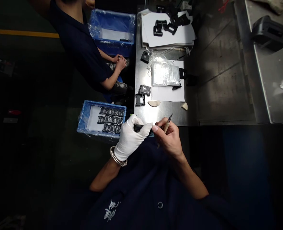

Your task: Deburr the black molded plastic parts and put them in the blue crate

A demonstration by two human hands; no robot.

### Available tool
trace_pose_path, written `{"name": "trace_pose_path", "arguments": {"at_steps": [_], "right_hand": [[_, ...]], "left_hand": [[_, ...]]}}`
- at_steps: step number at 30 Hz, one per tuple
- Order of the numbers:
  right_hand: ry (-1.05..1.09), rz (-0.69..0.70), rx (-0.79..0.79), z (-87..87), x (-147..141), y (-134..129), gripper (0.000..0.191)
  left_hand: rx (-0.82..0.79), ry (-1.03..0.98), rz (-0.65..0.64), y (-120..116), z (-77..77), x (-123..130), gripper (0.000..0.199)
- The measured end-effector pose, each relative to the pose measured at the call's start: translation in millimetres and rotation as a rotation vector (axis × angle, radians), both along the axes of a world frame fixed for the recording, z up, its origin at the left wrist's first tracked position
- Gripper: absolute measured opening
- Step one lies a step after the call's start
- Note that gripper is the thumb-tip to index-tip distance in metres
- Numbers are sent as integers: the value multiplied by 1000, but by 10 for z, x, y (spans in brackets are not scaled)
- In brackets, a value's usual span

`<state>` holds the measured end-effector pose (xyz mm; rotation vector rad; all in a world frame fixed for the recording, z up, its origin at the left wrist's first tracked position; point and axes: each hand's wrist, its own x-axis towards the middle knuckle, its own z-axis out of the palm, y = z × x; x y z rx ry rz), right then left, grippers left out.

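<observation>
Metal worktop [141, 111] stretches ahead of our hands, and a blue crate [86, 110] stands just left of the gloved one. Our left hand [131, 137] pinches a small black part [138, 127] between thumb and fingers. Our bare right hand [169, 137] grips a slim pointed tool [166, 127], its thumb beside the part; whether it touches, we cannot tell. Mostly hidden between our hands, the part looks light, stiff and perhaps slick, best held by its edges.
</observation>
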<state>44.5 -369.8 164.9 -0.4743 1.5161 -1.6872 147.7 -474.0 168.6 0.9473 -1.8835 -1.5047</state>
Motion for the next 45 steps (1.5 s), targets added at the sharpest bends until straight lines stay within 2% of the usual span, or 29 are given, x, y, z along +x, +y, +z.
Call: {"name": "trace_pose_path", "arguments": {"at_steps": [3, 10, 15, 25, 28, 31, 35, 37, 41, 43, 45], "right_hand": [[-36, -25, -2, -46, 28, -61, 30], [-185, -74, -10, -169, 56, -150, 41], [-283, -60, -12, -214, 16, -157, 40], [-323, -76, -28, -212, -21, -128, 36], [-333, -92, -32, -195, -43, -112, 36], [-324, -110, -4, -183, -95, -77, 35], [-269, -57, 2, -192, -191, -13, 30], [-216, -51, -1, -207, -219, 15, 29], [-146, -13, 39, -235, -173, 41, 31], [-129, 29, 29, -238, -107, 33, 32], [-98, 57, 13, -233, -42, 15, 31]], "left_hand": [[10, -4, 35, -3, -57, -26, 37], [-81, -97, 124, -48, -161, -92, 42], [-62, -145, 103, -75, -145, -85, 40], [42, -154, 59, -53, -145, -64, 39], [169, -102, 16, -34, -133, -72, 38], [398, -25, -33, -20, -115, -91, 36], [618, 82, -85, -71, -120, -95, 38], [690, 175, -38, -131, -149, -92, 36], [961, 361, 218, -234, -230, -132, 17], [1102, 344, 265, -237, -267, -176, 12], [1187, 271, 272, -203, -302, -221, 17]]}}
